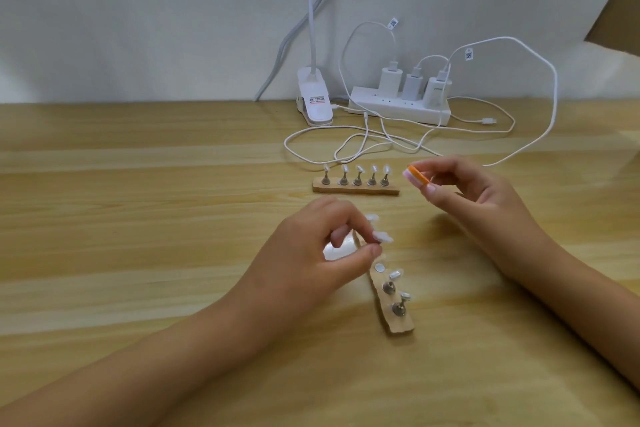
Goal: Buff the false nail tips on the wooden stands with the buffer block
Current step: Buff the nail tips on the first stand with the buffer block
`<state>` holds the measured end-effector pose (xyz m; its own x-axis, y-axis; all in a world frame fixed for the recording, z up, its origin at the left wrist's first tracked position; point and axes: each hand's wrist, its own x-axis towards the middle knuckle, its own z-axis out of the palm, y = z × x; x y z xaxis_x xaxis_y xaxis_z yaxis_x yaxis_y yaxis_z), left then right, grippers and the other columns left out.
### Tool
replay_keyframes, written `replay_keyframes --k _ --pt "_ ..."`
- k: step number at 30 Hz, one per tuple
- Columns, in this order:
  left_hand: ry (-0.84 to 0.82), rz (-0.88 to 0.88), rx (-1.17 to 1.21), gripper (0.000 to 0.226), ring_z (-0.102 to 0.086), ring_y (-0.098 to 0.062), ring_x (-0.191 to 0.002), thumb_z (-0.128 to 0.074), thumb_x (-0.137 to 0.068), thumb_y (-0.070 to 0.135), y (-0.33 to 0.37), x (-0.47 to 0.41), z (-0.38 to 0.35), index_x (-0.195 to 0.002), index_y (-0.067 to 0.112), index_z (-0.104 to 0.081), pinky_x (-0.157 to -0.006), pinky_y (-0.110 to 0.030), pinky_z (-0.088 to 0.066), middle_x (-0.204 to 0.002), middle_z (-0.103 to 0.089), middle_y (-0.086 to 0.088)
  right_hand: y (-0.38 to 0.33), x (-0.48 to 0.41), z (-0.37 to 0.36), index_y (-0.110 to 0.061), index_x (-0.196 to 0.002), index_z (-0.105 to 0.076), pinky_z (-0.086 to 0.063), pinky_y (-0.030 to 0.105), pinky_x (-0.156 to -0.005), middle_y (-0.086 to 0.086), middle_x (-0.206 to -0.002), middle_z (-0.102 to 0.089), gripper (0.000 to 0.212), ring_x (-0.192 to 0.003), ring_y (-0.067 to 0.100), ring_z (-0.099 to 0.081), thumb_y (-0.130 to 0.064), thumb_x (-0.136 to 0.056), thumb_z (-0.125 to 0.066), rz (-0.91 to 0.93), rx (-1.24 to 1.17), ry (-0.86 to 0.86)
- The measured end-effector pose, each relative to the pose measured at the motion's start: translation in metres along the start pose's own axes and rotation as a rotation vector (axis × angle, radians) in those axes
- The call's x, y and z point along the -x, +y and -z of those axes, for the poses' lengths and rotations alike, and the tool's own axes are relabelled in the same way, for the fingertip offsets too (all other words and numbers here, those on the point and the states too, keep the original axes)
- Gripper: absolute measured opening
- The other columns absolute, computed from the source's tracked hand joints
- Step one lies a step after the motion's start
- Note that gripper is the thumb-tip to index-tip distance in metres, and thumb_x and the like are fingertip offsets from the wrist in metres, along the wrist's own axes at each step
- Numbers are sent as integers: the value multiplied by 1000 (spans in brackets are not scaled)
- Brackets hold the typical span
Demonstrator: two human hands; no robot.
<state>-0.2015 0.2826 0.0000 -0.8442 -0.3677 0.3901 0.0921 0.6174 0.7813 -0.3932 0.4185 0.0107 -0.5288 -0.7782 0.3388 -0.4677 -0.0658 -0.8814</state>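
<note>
1. The right hand (478,196) is pinching the buffer block (414,177) between thumb and fingertips. It is holding the block clear of the counter (138,218), at 1 o'clock from the near stand (398,322), with the orange and pink layers showing edge-on.
2. The left hand (311,250) is curling thumb and forefinger together, pinching the held nail tip (383,237) from below, over the far end of the near stand. The tip is blurring, so the exact grip point is unclear.
3. The near stand is lying slantwise between the forearms, running from 11 to 5 o'clock. Two pegged tips (394,274) are standing on its near half, and a bare metal disc (380,267) is showing at 11 o'clock from them.
4. The far stand (356,190) is lying crosswise at 12 o'clock from the near one. It is carrying five tips in an upright row, at 9 o'clock from the buffer block.
5. At the back of the counter, a power strip (398,107) is carrying three chargers. A clip lamp (315,104) is sitting at 9 o'clock from it, and white cables (381,135) are looping in front.
</note>
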Motion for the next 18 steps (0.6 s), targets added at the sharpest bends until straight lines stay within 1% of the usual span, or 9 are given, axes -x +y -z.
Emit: replay_keyframes --k 2,4,6,9,11,12,15,17,18 --pt "-14 29 -40 10 -47 -2 -68 -74 -81 31 -1 -1 -5 -80 32 -63 -63 -14 -35 -69 -45 16 2 -1 -1 -40 -102 -74 -49 29 -89 -1 -104 -68 28 -97 10 -58 -47 -75 -72 -45 -36 2" --pt "-23 48 -95 13 -50 5 -66 -76 -80 31 -2 -2 -9 -76 32 -63 -61 -11 -33 -62 -45 16 3 -2 -4 -39 -102 -75 -50 36 -92 1 -105 -69 30 -98 9 -60 -46 -73 -71 -92 -96 0" --pt "-35 59 -129 15 -51 9 -63 -78 -80 30 -3 -3 -11 -73 33 -64 -60 -13 -33 -56 -42 14 5 -3 -6 -38 -100 -76 -50 33 -89 -8 -101 -70 24 -97 5 -61 -37 -77 -71 -141 -178 -15" --pt "-36 75 -143 17 -49 0 -59 -78 -78 33 -5 -5 -8 -68 40 -66 -60 -30 -43 -54 -45 15 7 -4 -7 -38 -98 -76 -48 24 -82 -14 -91 -69 22 -87 2 -61 -30 -79 -66 -189 -229 -46" --pt "-45 77 -153 17 -51 -4 -60 -77 -78 34 -5 -4 -4 -69 43 -67 -61 -36 -47 -56 -48 16 7 -4 -7 -34 -96 -75 -51 19 -76 -12 -86 -69 21 -82 3 -62 -27 -78 -66 -213 -285 -46" --pt "-54 64 -161 14 -52 -4 -60 -77 -79 33 -5 -2 -2 -71 40 -68 -60 -35 -46 -57 -48 16 7 -5 -7 -31 -96 -73 -52 17 -74 -11 -85 -69 21 -81 4 -63 -25 -77 -66 -228 -328 -40" --pt "-103 -36 -229 2 -50 -1 -60 -74 -82 33 -3 5 1 -80 32 -74 -57 -21 -39 -59 -47 13 6 -6 -5 -22 -101 -66 -53 17 -73 -5 -86 -69 27 -79 6 -65 -20 -74 -68 -272 -414 -43" --pt "-136 -81 -266 7 -49 3 -61 -68 -81 35 0 7 -2 -83 32 -74 -57 -17 -35 -59 -45 15 5 -7 -4 -21 -102 -65 -52 20 -77 -1 -90 -70 34 -80 6 -65 -21 -70 -76 -299 -446 -47" --pt "-151 -80 -264 9 -49 3 -62 -66 -81 36 2 8 -3 -84 32 -74 -58 -17 -35 -60 -45 15 4 -7 -4 -20 -103 -65 -51 21 -78 1 -93 -70 36 -80 6 -66 -24 -69 -72 -316 -466 -40"
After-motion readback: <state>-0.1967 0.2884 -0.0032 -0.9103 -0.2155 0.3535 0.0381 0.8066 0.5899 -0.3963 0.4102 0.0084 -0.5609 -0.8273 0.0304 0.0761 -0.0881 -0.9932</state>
